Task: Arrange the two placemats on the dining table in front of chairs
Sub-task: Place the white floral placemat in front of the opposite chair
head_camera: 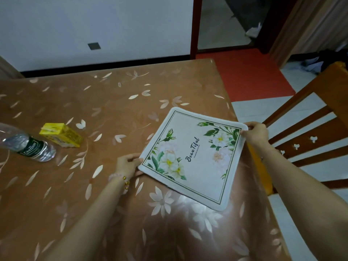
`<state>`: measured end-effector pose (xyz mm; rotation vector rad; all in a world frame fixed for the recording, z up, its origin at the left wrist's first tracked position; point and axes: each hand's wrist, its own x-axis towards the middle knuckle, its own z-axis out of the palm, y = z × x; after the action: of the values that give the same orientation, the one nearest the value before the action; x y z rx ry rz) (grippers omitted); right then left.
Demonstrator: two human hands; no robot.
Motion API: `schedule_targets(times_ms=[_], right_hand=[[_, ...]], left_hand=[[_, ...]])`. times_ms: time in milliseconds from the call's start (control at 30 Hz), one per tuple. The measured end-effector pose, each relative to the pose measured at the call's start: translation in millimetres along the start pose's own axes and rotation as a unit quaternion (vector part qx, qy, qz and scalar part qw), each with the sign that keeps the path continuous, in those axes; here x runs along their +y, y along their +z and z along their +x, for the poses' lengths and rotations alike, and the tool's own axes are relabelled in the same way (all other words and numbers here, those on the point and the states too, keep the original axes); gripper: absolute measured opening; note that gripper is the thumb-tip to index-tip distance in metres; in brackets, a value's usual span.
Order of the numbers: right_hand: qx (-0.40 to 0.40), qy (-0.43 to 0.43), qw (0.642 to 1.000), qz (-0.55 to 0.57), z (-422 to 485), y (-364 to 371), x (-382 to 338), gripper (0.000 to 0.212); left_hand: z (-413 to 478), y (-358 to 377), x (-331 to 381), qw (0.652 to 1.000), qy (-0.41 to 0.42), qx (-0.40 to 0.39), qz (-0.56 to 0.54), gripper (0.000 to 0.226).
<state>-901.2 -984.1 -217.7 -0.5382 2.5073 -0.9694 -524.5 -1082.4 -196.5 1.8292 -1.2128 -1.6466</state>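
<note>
A square white placemat (194, 159) with green leaves, pale flowers and the word "Beautiful" lies turned like a diamond on the brown flowered dining table (113, 113), near its right edge. My left hand (128, 163) pinches the placemat's left corner. My right hand (257, 133) pinches its right corner, at the table's edge. A wooden chair (308, 140) with an orange seat stands just beyond that edge, to the right of the placemat. Only this one placemat is in view.
A clear plastic water bottle (28, 146) with a dark label lies on its side at the table's left. A small yellow carton (61, 135) rests beside it. Past the table are a white wall, a red floor mat (244, 74) and a doorway.
</note>
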Motion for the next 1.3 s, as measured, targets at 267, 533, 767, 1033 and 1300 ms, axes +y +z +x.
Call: schedule_targets(times_ms=[267, 533, 767, 1033, 1300], right_hand=[[-0.017, 0.008, 0.999, -0.028, 2, 4, 15, 0.032], [-0.002, 0.011, 1.0, 0.007, -14, -10, 14, 0.04], [0.039, -0.033, 0.996, 0.076, -59, -28, 3, 0.024], [-0.041, 0.024, 0.96, 0.275, -146, -31, -15, 0.021], [-0.085, 0.042, 0.944, 0.316, -230, -24, -23, 0.02]], left_hand=[[5, -2, -9, 0.999, -0.028, 0.009, 0.035, 0.021], [-7, -18, 3, 0.995, 0.019, 0.001, 0.102, 0.025], [-33, -27, 18, 0.993, 0.106, -0.003, 0.06, 0.019], [-74, -33, 20, 0.985, 0.162, -0.058, 0.012, 0.03], [-106, -21, 6, 0.968, 0.189, -0.163, 0.021, 0.028]])
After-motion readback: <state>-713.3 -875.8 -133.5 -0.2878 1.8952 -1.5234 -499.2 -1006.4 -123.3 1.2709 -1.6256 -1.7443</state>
